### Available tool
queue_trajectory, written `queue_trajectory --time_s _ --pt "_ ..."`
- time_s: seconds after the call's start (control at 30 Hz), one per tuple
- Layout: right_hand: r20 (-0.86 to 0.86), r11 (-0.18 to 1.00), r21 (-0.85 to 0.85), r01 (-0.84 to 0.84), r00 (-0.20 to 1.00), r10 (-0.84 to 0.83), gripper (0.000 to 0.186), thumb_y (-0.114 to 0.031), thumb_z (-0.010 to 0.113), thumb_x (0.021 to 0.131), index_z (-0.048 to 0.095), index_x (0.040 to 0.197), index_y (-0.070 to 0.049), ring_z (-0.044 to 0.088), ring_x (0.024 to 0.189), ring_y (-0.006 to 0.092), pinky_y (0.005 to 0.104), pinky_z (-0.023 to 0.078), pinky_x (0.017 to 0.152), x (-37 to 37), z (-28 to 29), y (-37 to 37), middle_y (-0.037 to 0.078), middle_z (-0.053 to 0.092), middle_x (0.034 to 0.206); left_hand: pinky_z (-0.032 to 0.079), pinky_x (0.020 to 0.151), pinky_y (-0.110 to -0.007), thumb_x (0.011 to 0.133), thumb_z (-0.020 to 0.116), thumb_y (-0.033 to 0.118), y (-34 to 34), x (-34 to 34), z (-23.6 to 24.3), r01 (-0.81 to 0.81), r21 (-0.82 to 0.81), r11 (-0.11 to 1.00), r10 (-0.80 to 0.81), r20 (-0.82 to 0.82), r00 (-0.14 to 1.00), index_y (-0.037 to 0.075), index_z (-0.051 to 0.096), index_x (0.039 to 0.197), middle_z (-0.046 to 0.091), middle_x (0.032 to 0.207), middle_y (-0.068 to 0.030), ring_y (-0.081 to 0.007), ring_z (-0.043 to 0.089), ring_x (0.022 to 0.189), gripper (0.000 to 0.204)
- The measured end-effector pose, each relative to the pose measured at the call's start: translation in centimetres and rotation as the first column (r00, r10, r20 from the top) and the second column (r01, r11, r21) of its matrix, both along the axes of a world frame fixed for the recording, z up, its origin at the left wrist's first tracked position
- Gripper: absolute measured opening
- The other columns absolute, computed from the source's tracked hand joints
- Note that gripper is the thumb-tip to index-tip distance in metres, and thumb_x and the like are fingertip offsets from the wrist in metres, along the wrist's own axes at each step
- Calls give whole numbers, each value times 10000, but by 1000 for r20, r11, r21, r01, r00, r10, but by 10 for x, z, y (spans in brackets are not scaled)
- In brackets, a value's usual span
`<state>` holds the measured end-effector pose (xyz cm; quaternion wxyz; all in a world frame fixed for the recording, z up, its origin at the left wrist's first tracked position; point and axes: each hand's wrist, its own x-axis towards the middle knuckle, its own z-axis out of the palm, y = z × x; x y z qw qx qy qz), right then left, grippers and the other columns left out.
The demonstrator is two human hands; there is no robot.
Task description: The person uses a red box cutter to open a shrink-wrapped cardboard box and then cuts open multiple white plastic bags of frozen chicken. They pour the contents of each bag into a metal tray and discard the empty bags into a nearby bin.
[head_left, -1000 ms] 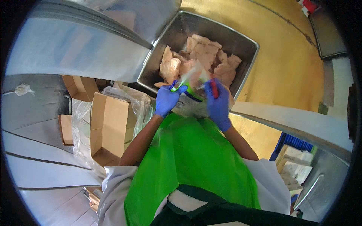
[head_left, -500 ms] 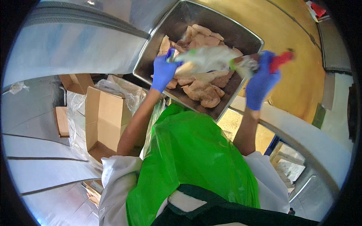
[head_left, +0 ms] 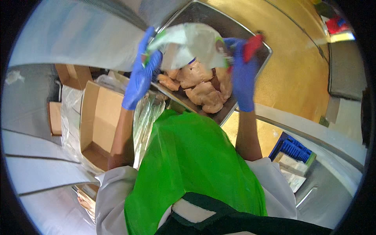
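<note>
A whitish plastic bag with green print (head_left: 192, 41) is stretched between my hands above a metal tub (head_left: 267, 55), blurred by motion. My left hand (head_left: 141, 74), in a blue glove, has the bag's left end between its thumb and fingers. The bag's right end is at my blue-gloved right hand (head_left: 243, 78), whose fingers are closed and partly hidden. A red handle-like thing (head_left: 252, 47) sticks up from this same hand; the rest of it is hidden. Below the bag, pale pink pieces of raw meat, like chicken breasts (head_left: 203, 96), lie in the tub.
Left of the tub stand an open cardboard box (head_left: 100, 117) and a smaller carton (head_left: 74, 78), with clear plastic film (head_left: 70, 113) around them. At the lower right is a blue crate (head_left: 291, 147) near some pale blocks. A yellow surface (head_left: 297, 74) lies right of the tub.
Both hands have moved left, the right one farther, so they are nearer each other. The bag has risen toward the tub's far side and bulges upward. The red thing moved with my right hand.
</note>
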<state>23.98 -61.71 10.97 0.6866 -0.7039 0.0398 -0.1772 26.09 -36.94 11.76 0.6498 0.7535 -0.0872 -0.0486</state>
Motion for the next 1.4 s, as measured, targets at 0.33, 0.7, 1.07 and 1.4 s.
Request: queue_trajectory --time_s 0.33,0.7,1.07,1.4 --pt "-441 325 203 -924 210 873 329 -272 443 1001 562 1177 -20 575 888 159 301 460 798 -69 -27 165 79 621 965 497 766 -343 708 829 229 89 -179 -69 -215 163 963 251 -247 936 30 619 1039 645 882 -96 -161 595 828 439" --pt "-492 252 225 -941 114 863 591 -470 381 974 443 1333 -5 594 966 258 407 429 936 -33 -32 223 184 562 1214 493 736 -294 813 696 303 236 -524 9 -991 132 7 953 -301 -33 11 644 975 634 824 -69 -131 594 795 339" --pt "-278 -92 -805 -587 235 931 335 -189 471 974 554 1233 6 535 1144 269 386 397 984 -235 -58 417 162 576 1209 401 730 -500 703 553 53 196 -967 -200 183 789 -587 617 582 -529 17 524 931 542 959 -218 -403 511 941 233" --pt "-568 -417 -752 -510 181 803 359 -283 574 914 581 1170 -31 596 979 365 399 457 834 -283 -64 463 226 619 1061 496 869 -425 761 604 244 219 -1038 -355 -393 842 370 691 -532 -490 58 676 1045 635 1097 -224 -365 619 1014 347"
